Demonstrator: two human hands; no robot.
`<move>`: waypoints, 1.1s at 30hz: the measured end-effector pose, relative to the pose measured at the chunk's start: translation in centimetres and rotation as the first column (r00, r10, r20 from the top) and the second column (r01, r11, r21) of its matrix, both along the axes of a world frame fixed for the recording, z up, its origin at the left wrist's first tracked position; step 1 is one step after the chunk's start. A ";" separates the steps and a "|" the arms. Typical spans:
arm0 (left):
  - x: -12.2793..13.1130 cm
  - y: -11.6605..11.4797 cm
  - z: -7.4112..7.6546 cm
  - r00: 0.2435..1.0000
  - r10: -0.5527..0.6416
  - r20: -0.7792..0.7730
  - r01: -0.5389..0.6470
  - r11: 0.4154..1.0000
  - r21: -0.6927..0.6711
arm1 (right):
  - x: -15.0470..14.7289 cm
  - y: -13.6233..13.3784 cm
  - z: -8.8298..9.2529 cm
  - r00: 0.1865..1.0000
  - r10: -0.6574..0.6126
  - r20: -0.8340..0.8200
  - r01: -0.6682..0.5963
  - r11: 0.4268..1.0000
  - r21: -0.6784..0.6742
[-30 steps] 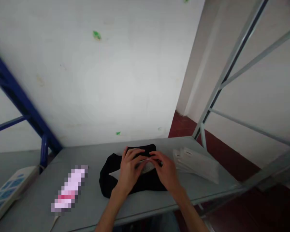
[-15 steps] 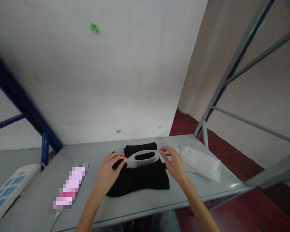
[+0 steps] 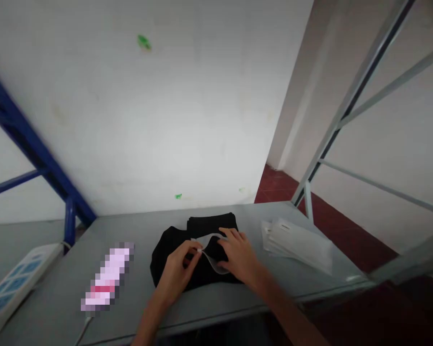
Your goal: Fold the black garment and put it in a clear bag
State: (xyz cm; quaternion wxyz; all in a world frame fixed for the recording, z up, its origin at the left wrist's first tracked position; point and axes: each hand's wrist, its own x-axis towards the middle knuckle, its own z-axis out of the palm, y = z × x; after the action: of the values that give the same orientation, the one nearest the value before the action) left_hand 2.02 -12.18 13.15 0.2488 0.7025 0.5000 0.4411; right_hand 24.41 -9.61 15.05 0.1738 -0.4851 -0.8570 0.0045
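Note:
A translucent plastic bag (image 3: 220, 270) stands with its mouth spread apart above dark fabric. My left hand (image 3: 180, 264) pinches one corner of the bag's rim between thumb and fingertips. At the other side of the mouth is my right hand (image 3: 240, 252), its thumb and fingers spread and touching the bag; whether the fingertips are inside cannot be made out. Black folded cloth (image 3: 164, 254) lies under both hands, partly hidden by them. Another folded black piece (image 3: 211, 223) sits just behind it.
More translucent bags (image 3: 303, 245) lie stacked at the right of the grey table (image 3: 137, 312). On the left are a blurred-out phone-like object (image 3: 108, 276) with a cable and a white power strip (image 3: 18, 278). Blue (image 3: 46, 149) and grey (image 3: 332, 139) metal frames flank the table.
My right hand has moved left and spread its fingers at the bag's mouth, no longer pinching its far end. My left hand has shifted right, still pinching the bag, which is now bent and closer in.

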 end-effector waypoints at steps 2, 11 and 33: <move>0.2 -0.2 -0.3 1.000 0.007 0.019 -0.008 1.000 0.025 | -0.6 -0.2 -0.1 1.000 0.010 0.003 -0.010 0.997 0.076; -0.2 -0.8 0.4 0.978 0.198 -0.062 -0.173 0.944 0.282 | 0.1 -3.2 6.0 0.917 0.148 -0.371 -0.069 0.973 0.219; 0.2 -2.1 -1.6 0.850 0.468 0.241 -0.508 0.849 0.146 | -2.4 -3.5 -7.5 0.949 -0.014 -0.316 0.085 0.974 0.212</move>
State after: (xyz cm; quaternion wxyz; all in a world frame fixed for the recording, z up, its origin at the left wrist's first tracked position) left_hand 2.26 -14.30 11.57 0.1024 0.5263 0.5876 0.6060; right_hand 21.99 -13.13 7.56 0.3607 -0.4770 -0.8012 -0.0190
